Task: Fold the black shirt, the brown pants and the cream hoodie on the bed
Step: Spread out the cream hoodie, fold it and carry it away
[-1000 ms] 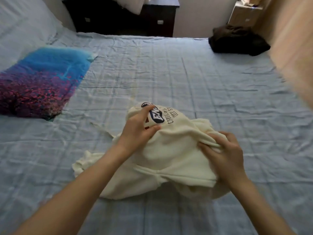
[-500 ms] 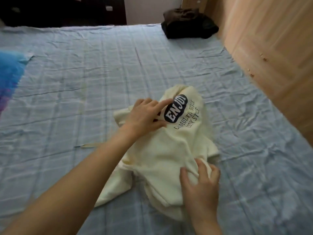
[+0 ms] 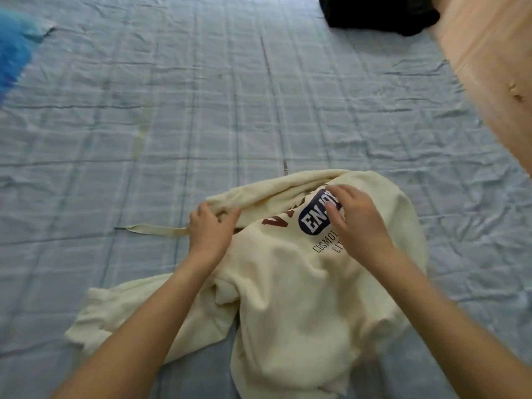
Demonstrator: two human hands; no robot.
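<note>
Cream fleece fills the near part of the bed [image 3: 201, 110]: the hoodie [image 3: 288, 298] lies crumpled by the near edge, a little right of the middle, print side up. One sleeve [image 3: 115, 312] trails off toward the left edge. No neat fold shows in it yet; the body is bunched and creased, so we judge this garment only started, at the stage of being spread out flat.

Our left hand [image 3: 211, 230] is clamped on a roll of cloth at the hoodie's far left side, thumb and fingers curled round it. That roll seems to be the hood's rim. A drawstring [image 3: 158, 228] runs out flat from under that hand toward the left edge.

Our right hand [image 3: 359, 226] sits on the printed logo [image 3: 313, 220] with bent fingers. We cannot tell whether it pinches the cloth there or only presses it down.

Well beyond, at the far right corner, lies a dark heap [image 3: 380, 12], unfolded and partly cut off by the frame. It may be the shirt or the pants, or both together; we cannot tell. No third garment is separately in sight.

At the far left edge lies something bright blue [image 3: 14, 47], and a wooden panel [image 3: 489, 67] runs along the right edge.

By our reckoning nothing is finished: the hoodie needs flattening and folding, and the dark clothing waits untouched.
</note>
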